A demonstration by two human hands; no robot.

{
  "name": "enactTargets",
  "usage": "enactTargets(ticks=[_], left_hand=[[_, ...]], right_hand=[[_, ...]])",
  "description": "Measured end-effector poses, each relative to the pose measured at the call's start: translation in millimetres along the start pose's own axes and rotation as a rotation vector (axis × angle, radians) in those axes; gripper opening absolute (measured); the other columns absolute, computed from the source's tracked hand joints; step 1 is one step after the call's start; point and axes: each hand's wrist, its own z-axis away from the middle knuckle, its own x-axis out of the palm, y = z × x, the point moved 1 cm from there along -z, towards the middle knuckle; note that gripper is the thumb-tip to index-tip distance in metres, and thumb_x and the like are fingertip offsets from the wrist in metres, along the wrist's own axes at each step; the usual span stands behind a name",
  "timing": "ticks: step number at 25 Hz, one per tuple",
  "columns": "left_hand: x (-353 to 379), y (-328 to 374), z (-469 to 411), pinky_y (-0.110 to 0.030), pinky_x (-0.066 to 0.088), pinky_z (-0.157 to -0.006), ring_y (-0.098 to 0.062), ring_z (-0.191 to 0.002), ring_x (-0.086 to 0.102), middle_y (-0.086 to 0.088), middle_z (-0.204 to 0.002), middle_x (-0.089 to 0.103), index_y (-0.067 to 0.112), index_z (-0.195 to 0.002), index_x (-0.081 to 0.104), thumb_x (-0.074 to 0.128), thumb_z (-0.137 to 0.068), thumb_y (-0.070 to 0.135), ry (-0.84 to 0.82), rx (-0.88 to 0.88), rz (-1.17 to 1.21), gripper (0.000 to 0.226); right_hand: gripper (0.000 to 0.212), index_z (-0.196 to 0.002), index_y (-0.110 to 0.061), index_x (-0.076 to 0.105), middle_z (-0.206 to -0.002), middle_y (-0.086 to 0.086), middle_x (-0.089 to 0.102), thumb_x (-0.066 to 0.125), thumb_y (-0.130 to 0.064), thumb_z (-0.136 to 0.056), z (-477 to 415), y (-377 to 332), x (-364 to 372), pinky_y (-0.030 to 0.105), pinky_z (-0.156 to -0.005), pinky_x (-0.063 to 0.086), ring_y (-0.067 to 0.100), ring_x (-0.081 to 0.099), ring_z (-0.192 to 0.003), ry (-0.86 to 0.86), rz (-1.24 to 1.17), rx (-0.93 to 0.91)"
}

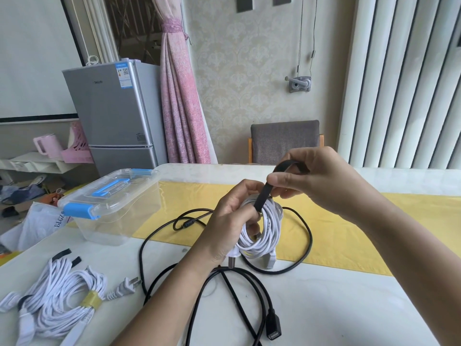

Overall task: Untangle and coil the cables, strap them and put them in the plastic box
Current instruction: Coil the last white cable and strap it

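Observation:
My left hand (230,218) grips a coiled white cable (265,233) held upright above the table. A black strap (265,193) runs over the top of the coil, and my right hand (311,181) pinches its upper part, the free end looping above my fingers. A loose black cable (309,236) sprawls on the table around and below the coil, ending in a black socket (273,328). The clear plastic box (112,206) with blue latches stands closed at the left.
White cables (57,298) lie bundled at the near left with a yellow band, a plug (124,288) and two spare black straps (66,255) beside them. A yellow runner (361,226) crosses the white table. A grey chair (284,141) stands behind the far edge.

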Motion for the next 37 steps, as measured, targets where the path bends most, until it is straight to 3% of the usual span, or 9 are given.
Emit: enactTargets(ticks=[7,13,16,19,22,28,32,35,37], left_hand=[[-1,6,2,-0.028,0.037,-0.053,-0.024,-0.064,0.039,-0.015,-0.074,0.048,0.020,-0.082,0.059,0.043,-0.069,-0.001,0.086,0.129,-0.046,0.029],[4,9,7,-0.043,0.027,-0.052,-0.034,-0.058,0.027,-0.025,-0.068,0.034,0.020,-0.083,0.051,0.044,-0.071,-0.001,0.179,0.230,-0.096,0.025],[4,9,8,-0.034,0.032,-0.055,-0.025,-0.058,0.034,-0.014,-0.073,0.040,0.025,-0.087,0.052,0.050,-0.069,0.009,0.227,0.290,-0.127,0.024],[6,7,10,-0.035,0.041,-0.062,-0.033,-0.064,0.045,-0.015,-0.078,0.050,0.028,-0.099,0.055,0.047,-0.071,0.002,0.276,0.317,-0.196,0.039],[9,5,12,-0.028,0.047,-0.077,-0.019,-0.082,0.059,0.001,-0.090,0.061,0.025,-0.108,0.058,0.045,-0.071,0.001,0.319,0.373,-0.324,0.045],[10,9,15,-0.014,0.042,-0.085,-0.009,-0.089,0.053,-0.003,-0.095,0.048,0.018,-0.113,0.061,0.039,-0.072,0.010,0.355,0.628,-0.636,0.047],[8,10,14,-0.017,0.042,-0.089,-0.008,-0.098,0.054,-0.001,-0.102,0.050,0.009,-0.109,0.061,0.038,-0.071,0.009,0.357,0.669,-0.679,0.044],[7,7,12,-0.015,0.040,-0.087,-0.008,-0.098,0.054,-0.002,-0.101,0.051,0.004,-0.104,0.058,0.037,-0.071,0.010,0.355,0.633,-0.675,0.039],[5,5,11,-0.015,0.040,-0.085,-0.009,-0.095,0.054,-0.002,-0.098,0.052,0.005,-0.101,0.056,0.038,-0.073,0.011,0.360,0.599,-0.656,0.034]], right_hand=[[0.013,-0.078,0.000,0.063,-0.068,0.006,0.071,0.069,-0.011,-0.082,-5,14,17,0.028,-0.070,0.059,0.014,0.067,-0.066,0.077,-0.187,0.063],[0.015,-0.079,0.005,0.061,-0.070,0.018,0.062,0.072,-0.006,-0.077,-6,12,21,0.027,-0.071,0.057,0.013,0.063,-0.064,0.105,-0.306,0.085],[0.021,-0.085,0.013,0.056,-0.071,0.018,0.052,0.070,-0.001,-0.078,-6,12,25,0.021,-0.060,0.055,0.010,0.061,-0.058,0.113,-0.377,0.088],[0.025,-0.083,0.016,0.053,-0.064,0.013,0.048,0.071,-0.001,-0.078,-7,17,32,0.024,-0.060,0.053,0.015,0.058,-0.060,0.145,-0.406,0.116],[0.018,-0.081,0.007,0.056,-0.056,0.002,0.048,0.072,-0.001,-0.078,-7,17,35,0.026,-0.063,0.054,0.014,0.059,-0.060,0.128,-0.480,0.178],[0.022,-0.073,-0.009,0.050,-0.067,0.007,0.049,0.056,0.010,-0.083,-7,17,41,0.018,-0.049,0.045,0.011,0.053,-0.051,0.033,-0.607,0.289],[0.023,-0.095,-0.009,0.049,-0.068,0.007,0.055,0.060,0.007,-0.083,-8,23,45,0.022,-0.049,0.045,0.013,0.052,-0.051,0.092,-0.731,0.383],[0.007,-0.089,-0.002,0.059,-0.070,0.012,0.058,0.059,0.004,-0.085,-6,20,45,0.027,-0.057,0.045,0.017,0.054,-0.057,0.056,-0.644,0.347],[0.013,-0.086,0.008,0.065,-0.074,0.014,0.062,0.059,-0.004,-0.087,-5,21,48,0.031,-0.066,0.048,0.021,0.056,-0.066,0.052,-0.523,0.336]])
